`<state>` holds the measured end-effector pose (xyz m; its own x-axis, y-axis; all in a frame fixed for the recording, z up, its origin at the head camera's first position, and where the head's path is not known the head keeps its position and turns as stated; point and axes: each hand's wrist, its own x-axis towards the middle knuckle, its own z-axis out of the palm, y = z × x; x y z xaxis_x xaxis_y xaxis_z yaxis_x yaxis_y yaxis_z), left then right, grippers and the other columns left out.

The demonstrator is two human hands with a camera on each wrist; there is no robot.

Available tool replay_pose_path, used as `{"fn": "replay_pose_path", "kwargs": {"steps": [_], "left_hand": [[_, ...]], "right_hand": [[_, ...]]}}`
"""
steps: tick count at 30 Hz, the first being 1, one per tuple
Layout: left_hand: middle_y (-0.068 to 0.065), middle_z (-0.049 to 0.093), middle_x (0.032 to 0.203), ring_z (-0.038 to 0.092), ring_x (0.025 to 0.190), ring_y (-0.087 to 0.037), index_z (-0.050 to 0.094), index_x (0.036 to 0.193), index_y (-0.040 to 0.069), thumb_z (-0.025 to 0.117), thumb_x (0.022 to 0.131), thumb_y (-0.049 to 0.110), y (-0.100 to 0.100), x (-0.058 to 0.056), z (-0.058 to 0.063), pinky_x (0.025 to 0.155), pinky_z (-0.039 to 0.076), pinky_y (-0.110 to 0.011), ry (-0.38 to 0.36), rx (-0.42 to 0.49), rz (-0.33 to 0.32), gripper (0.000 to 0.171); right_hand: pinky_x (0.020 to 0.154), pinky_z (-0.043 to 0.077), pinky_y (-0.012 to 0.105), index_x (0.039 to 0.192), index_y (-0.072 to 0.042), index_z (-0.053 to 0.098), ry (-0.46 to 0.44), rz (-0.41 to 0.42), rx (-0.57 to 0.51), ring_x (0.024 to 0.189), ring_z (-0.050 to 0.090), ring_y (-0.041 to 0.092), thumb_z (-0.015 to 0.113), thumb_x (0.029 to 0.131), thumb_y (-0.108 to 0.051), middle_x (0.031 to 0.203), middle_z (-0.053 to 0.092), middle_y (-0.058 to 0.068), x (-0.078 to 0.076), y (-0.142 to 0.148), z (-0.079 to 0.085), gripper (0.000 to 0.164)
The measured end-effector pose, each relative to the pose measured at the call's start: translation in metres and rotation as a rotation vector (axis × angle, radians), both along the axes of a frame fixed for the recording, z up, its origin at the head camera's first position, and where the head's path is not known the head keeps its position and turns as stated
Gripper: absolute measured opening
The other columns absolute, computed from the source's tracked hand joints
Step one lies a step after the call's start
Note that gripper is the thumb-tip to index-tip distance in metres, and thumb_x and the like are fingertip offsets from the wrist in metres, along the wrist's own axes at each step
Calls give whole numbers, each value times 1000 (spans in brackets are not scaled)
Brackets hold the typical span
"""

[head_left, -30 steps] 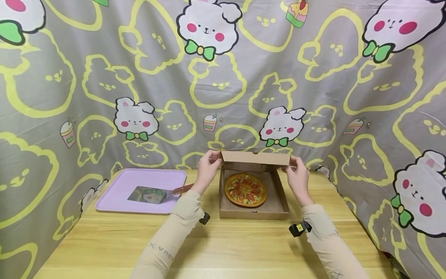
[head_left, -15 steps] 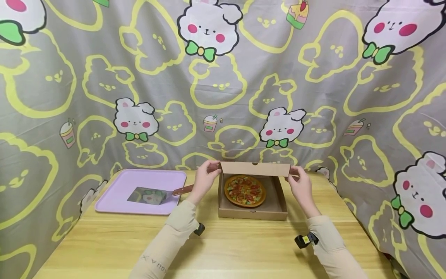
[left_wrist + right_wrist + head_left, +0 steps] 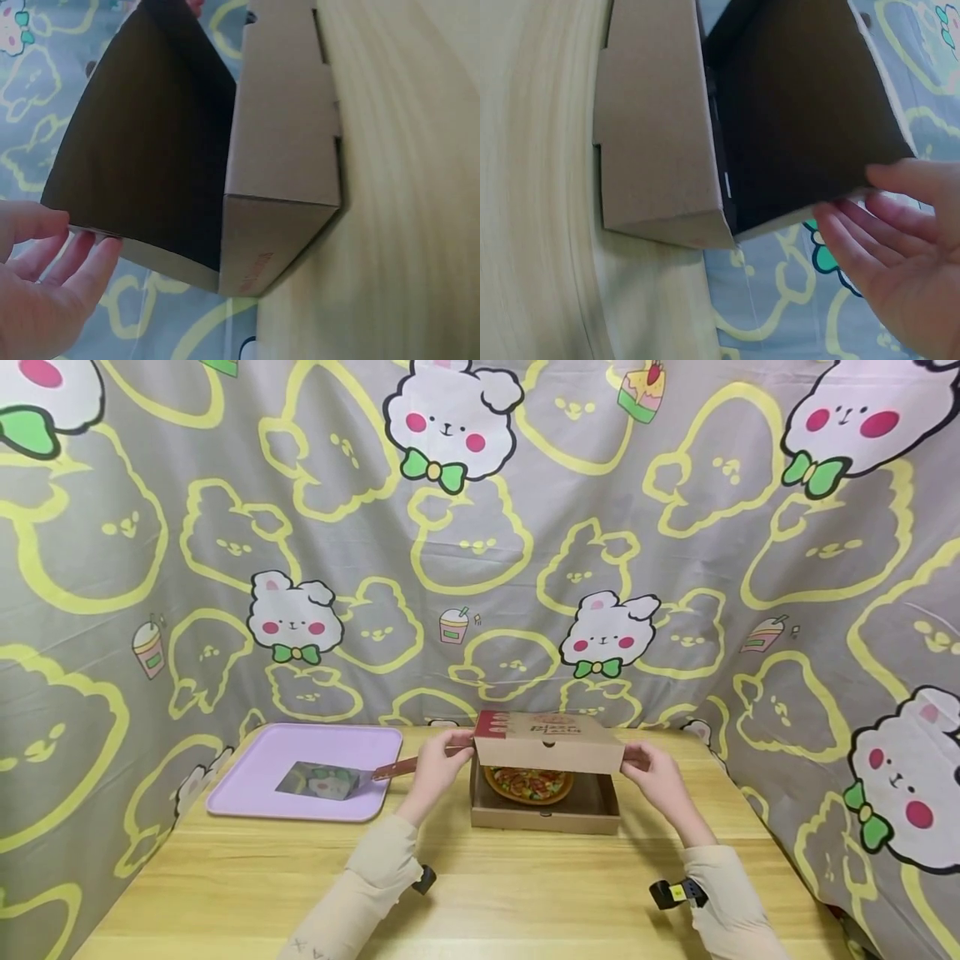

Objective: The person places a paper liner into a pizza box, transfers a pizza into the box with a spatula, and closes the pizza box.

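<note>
A brown cardboard pizza box stands on the table with its lid tilted partway down over it. Red print shows on the lid's top. Inside sits a round pizza, its back half hidden by the lid. My left hand pinches the lid's left front corner; in the left wrist view thumb and fingertips meet at the lid's edge. At the opposite corner my right hand pinches the lid between thumb and fingers.
Left of the box lies a lilac tray bearing a shiny flat metal server whose brown wooden handle sticks out past the tray's right rim, toward my left hand. A patterned grey curtain hangs behind the wooden table.
Both hands have come down and toward me with the lid. Its printed top now shows, and more of the pizza is covered. Tray and server have stayed put.
</note>
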<state>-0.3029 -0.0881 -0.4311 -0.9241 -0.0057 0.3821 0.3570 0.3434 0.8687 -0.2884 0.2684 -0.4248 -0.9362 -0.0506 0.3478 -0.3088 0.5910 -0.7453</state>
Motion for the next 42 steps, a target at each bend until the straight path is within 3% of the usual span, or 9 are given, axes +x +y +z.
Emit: {"fn": "replay_pose_path", "kwargs": {"steps": [4,10,13,19,24,31,42], "left_hand": [[-16,73,105,69,98,-30,70,109,2,69,85,4,0,7,-4,83,58,-38,-23,-18,11,24],[-16,72,107,69,98,-30,69,110,2,67,86,6,0,15,-9,84,58,-39,-51,-29,19,24],[-17,72,108,69,99,-31,69,110,1,66,86,4,0,17,-10,84,58,-40,-53,-30,22,24],[-19,71,109,68,100,-33,68,110,-1,66,85,3,-2,18,-12,87,57,-42,-68,-40,30,25],[-20,71,108,69,96,-33,68,110,-2,68,84,3,-2,20,-16,87,56,-43,-91,-48,14,26],[-21,72,105,69,95,-32,68,109,-4,68,83,2,-3,17,-22,87,57,-42,-114,-40,-18,26],[-19,73,106,69,100,-31,70,106,-4,68,84,3,-6,15,-26,89,56,-43,-175,-88,-50,24]], "right_hand": [[76,52,13,112,12,60,-27,77,35,85,66,4,64,89,1,107,67,30,1,5,-2,26],[78,57,27,114,12,59,-63,97,111,95,69,31,62,90,1,108,67,29,5,7,-1,27],[81,58,33,116,13,58,-87,91,113,98,67,36,58,92,1,110,66,29,6,5,-1,27],[81,58,31,119,18,53,-138,113,78,97,67,34,47,93,7,109,64,32,3,-1,-2,29],[83,58,29,121,18,51,-217,96,43,99,66,33,38,96,4,105,63,27,3,-3,-3,32],[88,57,39,123,16,52,-302,61,12,100,67,29,33,99,-3,111,63,29,2,-6,-7,36],[85,58,41,115,15,57,-254,31,65,94,67,31,36,96,-1,103,66,27,5,-11,-15,33]]}}
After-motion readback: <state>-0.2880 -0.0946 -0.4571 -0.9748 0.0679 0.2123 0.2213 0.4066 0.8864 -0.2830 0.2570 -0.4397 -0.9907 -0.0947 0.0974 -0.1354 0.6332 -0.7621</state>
